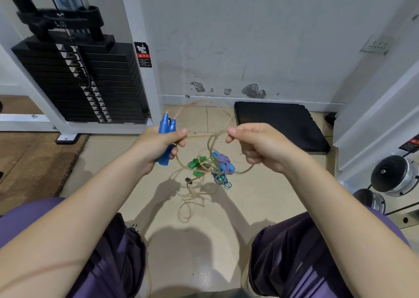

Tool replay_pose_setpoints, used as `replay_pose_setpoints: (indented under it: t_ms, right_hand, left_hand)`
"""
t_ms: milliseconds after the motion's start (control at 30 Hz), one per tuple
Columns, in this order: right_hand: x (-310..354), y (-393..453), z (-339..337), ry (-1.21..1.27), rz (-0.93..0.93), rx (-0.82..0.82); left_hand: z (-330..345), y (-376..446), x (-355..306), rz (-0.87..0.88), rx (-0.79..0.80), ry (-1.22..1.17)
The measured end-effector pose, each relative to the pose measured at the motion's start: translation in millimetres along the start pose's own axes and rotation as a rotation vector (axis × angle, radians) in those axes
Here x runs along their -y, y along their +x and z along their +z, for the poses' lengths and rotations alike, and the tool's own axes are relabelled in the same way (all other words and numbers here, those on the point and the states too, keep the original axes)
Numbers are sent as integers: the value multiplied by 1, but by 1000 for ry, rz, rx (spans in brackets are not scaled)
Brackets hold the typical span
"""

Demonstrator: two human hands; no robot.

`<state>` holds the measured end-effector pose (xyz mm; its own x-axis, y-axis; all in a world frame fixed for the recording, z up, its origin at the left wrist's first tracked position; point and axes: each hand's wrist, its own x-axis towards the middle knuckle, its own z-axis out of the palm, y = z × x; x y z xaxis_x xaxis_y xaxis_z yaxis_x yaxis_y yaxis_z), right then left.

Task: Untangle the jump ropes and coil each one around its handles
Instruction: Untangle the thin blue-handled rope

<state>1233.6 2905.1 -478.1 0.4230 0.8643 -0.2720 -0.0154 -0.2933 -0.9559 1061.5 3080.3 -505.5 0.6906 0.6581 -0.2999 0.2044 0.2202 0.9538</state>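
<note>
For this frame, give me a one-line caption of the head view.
Left hand grips two blue handles; right hand pinches their tan rope above tangled ropes on the floor.

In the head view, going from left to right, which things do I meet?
Black weight stack → blue handles gripped in the left hand → green handles on the floor → coiled blue rope → right hand pinching the tan rope → black pad → dumbbells.
</note>
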Motion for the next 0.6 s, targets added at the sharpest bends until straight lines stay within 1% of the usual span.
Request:
replay_pose_setpoints:
  t_ms: [33, 100, 167, 200, 267, 333, 367, 433, 533, 600]
  right_hand:
    - [0, -1, -3, -71, 5, -16]
    - [0, -2, -2, -137, 14, -13]
    - [1, -4, 3, -160, 3, 29]
    - [1, -4, 7, -180, -13, 47]
    - [2, -5, 13, -225, -58, 74]
    - [3, -7, 17, -238, -110, 109]
    - [4, -7, 19, -237, -132, 116]
    - [6, -7, 21, -242, -163, 74]
    - [7, -5, 20, -257, -192, -83]
    - [7, -2, 13, -175, -206, -202]
  left_hand:
    - [-3, 1, 1, -10, -25, 18]
    - [-4, 2, 3, -30, -30, 112]
    - [-2, 0, 7, -38, -8, 289]
    - [-1, -1, 8, -12, 3, 376]
    - [6, -8, 6, 138, 84, 458]
    - [13, -14, 6, 290, 241, 467]
    - [16, -15, 8, 318, 301, 471]
    - [21, -17, 10, 312, 344, 426]
    - [21, -17, 7, 226, 347, 312]
    - [16, -16, 3, 180, 350, 378]
